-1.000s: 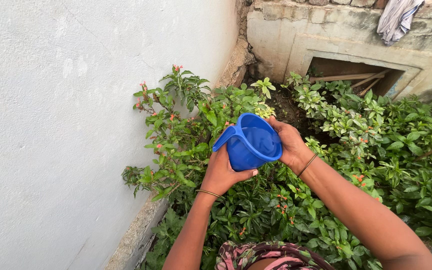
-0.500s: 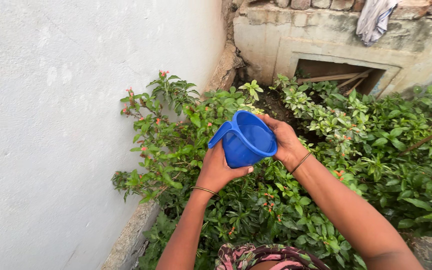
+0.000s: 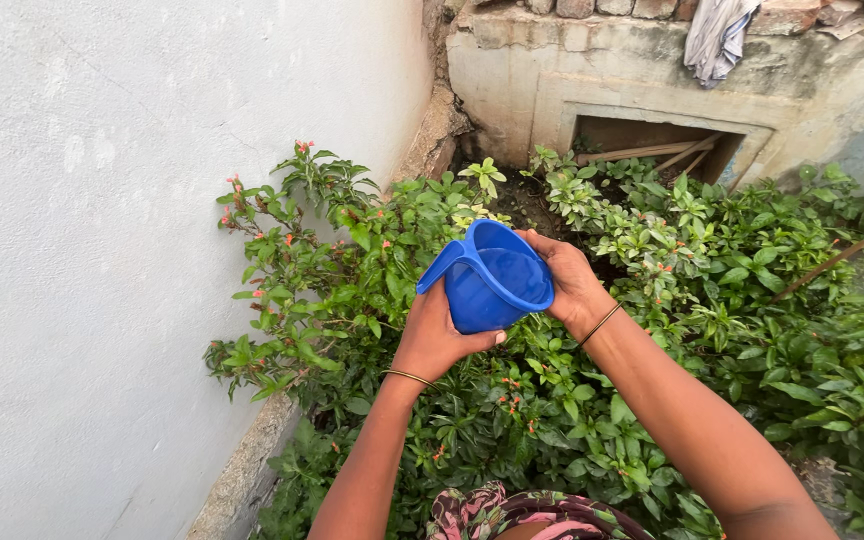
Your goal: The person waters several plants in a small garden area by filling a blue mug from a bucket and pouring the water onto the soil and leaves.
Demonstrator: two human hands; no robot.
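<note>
Blue plastic mug point(image 3: 492, 285), smooth, rounded

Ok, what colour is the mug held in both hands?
The mug is solid blue, handle included; the head view shows it, held by the left hand and right hand.

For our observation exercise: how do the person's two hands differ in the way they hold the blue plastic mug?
The left hand cups the blue plastic mug from below, near its handle; the right hand grips its rim on the far side. The left hand's thumb lies under the mug's base; the right hand's fingers curl over the top edge. Both wear a thin bangle, above the green shrubs.
</note>
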